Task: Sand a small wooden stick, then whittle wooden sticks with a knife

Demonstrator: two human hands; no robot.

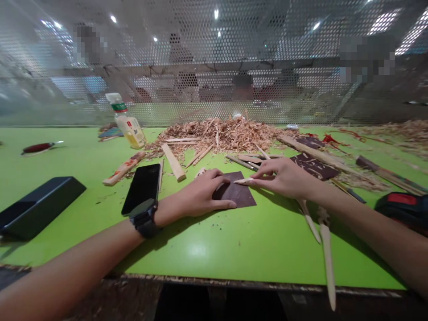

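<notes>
A dark brown sheet of sandpaper [238,196] lies flat on the green table. My left hand [202,191] rests on its left part, fingers spread and pressing it down. Between the thumb and fingertips of my right hand [279,178] is a small pale wood piece [244,181], its tip on or just over the sandpaper. Most of that piece is hidden by the fingers, so its full shape cannot be made out. Below my right wrist lie a slim carved wooden stick [327,263], overhanging the front edge, and a shorter pointed one [310,223].
A heap of wood shavings [217,133] lies at the back against a perforated metal screen [207,80]. Left of my hands are a phone [142,187], a dark wedge-shaped box [43,205], a bottle [130,127] and a red-handled knife [40,147]. A tape measure [403,209] stands at right.
</notes>
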